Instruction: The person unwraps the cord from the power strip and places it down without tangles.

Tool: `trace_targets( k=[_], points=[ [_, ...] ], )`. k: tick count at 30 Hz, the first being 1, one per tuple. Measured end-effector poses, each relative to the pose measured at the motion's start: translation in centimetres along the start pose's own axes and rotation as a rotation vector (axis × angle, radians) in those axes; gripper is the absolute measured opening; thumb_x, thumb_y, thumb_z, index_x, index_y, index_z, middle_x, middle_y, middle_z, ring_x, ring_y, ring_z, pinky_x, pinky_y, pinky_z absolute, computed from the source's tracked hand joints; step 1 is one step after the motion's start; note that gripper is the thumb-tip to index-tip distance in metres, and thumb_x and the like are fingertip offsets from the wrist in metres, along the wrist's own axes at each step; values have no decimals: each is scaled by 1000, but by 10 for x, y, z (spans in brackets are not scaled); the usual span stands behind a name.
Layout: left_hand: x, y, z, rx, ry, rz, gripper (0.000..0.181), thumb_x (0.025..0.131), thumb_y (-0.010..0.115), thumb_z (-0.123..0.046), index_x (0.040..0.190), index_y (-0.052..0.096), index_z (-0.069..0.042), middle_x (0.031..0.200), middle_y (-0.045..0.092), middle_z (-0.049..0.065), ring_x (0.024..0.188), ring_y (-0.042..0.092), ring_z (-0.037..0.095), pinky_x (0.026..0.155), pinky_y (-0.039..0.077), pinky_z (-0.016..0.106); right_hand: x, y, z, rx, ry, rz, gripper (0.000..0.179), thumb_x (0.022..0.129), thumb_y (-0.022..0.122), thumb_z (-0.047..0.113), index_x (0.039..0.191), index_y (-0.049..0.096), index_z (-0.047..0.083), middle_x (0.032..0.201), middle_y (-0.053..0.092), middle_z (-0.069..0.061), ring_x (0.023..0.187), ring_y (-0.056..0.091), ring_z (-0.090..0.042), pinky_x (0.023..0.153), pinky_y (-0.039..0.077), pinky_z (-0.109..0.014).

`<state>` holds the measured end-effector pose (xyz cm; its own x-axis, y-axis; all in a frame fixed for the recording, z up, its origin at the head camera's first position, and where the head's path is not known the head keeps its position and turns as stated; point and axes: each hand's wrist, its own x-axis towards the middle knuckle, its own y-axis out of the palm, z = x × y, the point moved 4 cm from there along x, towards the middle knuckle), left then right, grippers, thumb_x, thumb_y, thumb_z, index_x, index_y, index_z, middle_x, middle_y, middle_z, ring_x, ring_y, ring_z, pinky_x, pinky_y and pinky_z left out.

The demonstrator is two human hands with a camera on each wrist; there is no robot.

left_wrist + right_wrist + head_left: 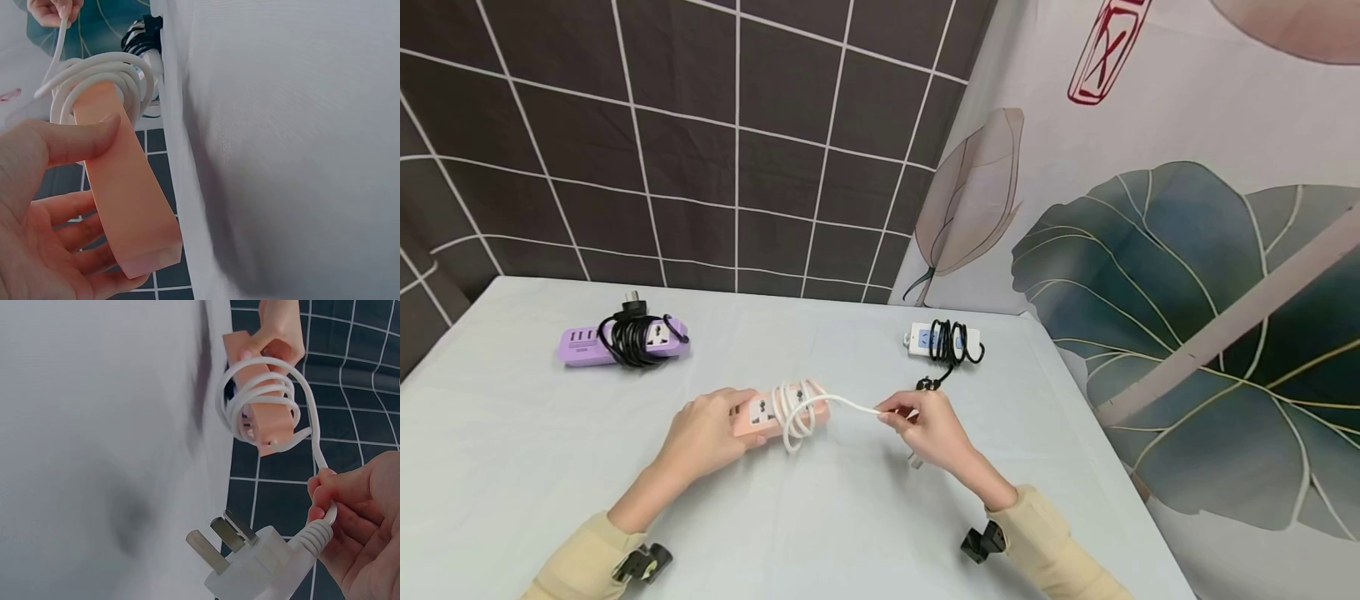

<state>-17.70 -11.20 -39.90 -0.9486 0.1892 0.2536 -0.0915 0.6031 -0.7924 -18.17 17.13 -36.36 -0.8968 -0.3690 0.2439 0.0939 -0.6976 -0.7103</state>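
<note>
An orange-pink power strip (752, 417) is gripped at its left end by my left hand (703, 435), thumb along one side and fingers under the other in the left wrist view. Loops of white cord (792, 417) are wound round the strip's right half. From them one length stretches across to my right hand (928, 427), which pinches it between thumb and fingertips. Just past that pinch hangs the white three-pin plug (250, 562), its flat metal prongs (207, 551) showing in the right wrist view.
At the back left lies a purple power strip (583, 346) wrapped in black cord (634, 340). A white power strip (919, 340) with black cord lies at the back right, its black plug (928, 384) close behind my right hand. Pale cloth covers the table (820, 533).
</note>
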Motion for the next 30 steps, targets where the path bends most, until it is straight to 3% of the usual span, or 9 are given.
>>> trace_targets(
  k=[19, 30],
  points=[
    [1, -6, 3, 21, -38, -6, 61, 65, 86, -25, 117, 66, 0, 110, 68, 23, 81, 64, 29, 61, 45, 37, -14, 1, -8, -3, 31, 38, 7, 83, 70, 1, 88, 74, 1, 77, 72, -11, 54, 53, -1, 47, 47, -18],
    [0, -8, 2, 6, -46, -34, 60, 66, 85, -23, 117, 66, 1, 110, 68, 24, 85, 65, 33, 65, 47, 43, -24, -1, -17, -29, 69, 53, 7, 83, 70, 2, 88, 75, 2, 77, 73, -10, 54, 52, 1, 46, 44, -18]
  ],
)
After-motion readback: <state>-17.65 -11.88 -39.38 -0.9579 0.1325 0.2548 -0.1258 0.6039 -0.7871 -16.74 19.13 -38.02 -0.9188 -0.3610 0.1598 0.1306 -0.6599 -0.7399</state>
